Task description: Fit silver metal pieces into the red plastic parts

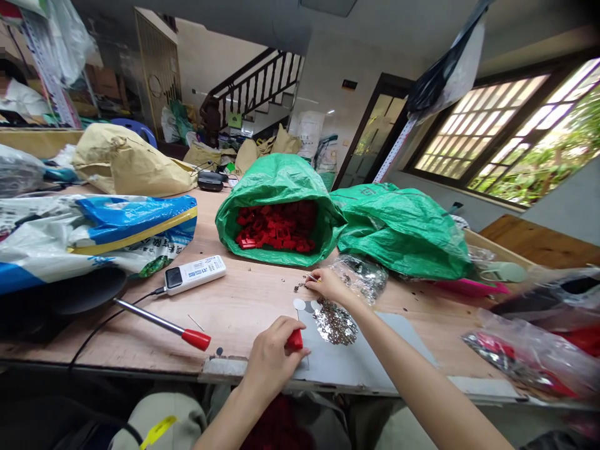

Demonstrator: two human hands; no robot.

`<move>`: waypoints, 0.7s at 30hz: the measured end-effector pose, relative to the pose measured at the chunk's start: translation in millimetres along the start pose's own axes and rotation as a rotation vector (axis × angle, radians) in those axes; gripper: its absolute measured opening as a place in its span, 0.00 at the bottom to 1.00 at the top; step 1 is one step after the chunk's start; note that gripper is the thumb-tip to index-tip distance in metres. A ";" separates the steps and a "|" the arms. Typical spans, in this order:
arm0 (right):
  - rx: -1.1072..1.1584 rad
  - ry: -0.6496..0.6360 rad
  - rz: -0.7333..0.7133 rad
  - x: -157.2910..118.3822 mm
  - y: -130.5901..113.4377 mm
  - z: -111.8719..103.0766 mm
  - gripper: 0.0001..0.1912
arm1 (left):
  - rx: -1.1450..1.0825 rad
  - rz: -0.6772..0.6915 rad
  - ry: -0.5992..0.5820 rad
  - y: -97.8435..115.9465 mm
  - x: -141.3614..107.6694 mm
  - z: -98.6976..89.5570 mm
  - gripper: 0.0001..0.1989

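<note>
My left hand [274, 353] is closed around a small red plastic piece [295, 339] near the front edge of the table. My right hand [328, 284] reaches further out, its fingers pinched on a thin metal tool [310, 277] whose kind is too small to make out. Just left of those fingertips lie a few tiny metal parts [299, 287]. Under my right wrist, a heap of shiny small metal parts [335, 323] rests on a grey sheet [375, 356]. Pale round discs [299, 304] lie at the sheet's far edge.
A green sack [281, 175] full of red plastic pieces [276, 228] opens towards me. Another green sack [403, 228] lies to its right, behind a clear bag of metal parts [363, 275]. Leftward are a white corded device [195, 274] and a red-tipped rod [164, 322].
</note>
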State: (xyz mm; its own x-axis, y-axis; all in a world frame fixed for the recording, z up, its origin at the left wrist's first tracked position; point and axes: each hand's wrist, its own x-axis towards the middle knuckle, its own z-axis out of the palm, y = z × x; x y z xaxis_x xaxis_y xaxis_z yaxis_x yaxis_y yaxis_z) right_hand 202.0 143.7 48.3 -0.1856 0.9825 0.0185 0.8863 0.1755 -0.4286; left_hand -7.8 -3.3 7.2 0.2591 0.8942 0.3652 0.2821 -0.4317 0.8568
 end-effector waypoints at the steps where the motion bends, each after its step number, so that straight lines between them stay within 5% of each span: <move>1: 0.003 0.010 0.008 0.0 1.2 0.3 0.07 | -0.002 0.002 0.002 -0.3 -0.3 0.2 0.19; 8: 0.037 0.060 0.016 -2.6 2.4 0.8 0.07 | -0.033 -0.015 0.049 -0.6 -0.4 2.2 0.18; 13: 0.108 0.191 0.000 -12.3 -8.9 -3.0 0.11 | -0.275 -0.134 0.204 -5.0 4.7 -1.3 0.17; 17: 0.230 0.256 -0.028 -41.9 -30.0 -10.5 0.16 | -0.438 -0.217 0.377 -6.6 10.0 -11.2 0.17; 21: 0.594 0.106 0.032 -87.6 -60.5 -13.3 0.25 | -0.351 -0.070 0.449 -0.6 9.4 -17.9 0.15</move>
State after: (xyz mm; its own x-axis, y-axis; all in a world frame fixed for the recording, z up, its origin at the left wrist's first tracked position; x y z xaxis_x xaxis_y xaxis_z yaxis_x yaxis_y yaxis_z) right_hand 170.2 47.8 84.6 -0.0922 0.9930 0.0738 0.4960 0.1101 -0.8613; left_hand -22.1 7.5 16.7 -0.1884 0.9152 0.3564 -0.0594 -0.3728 0.9260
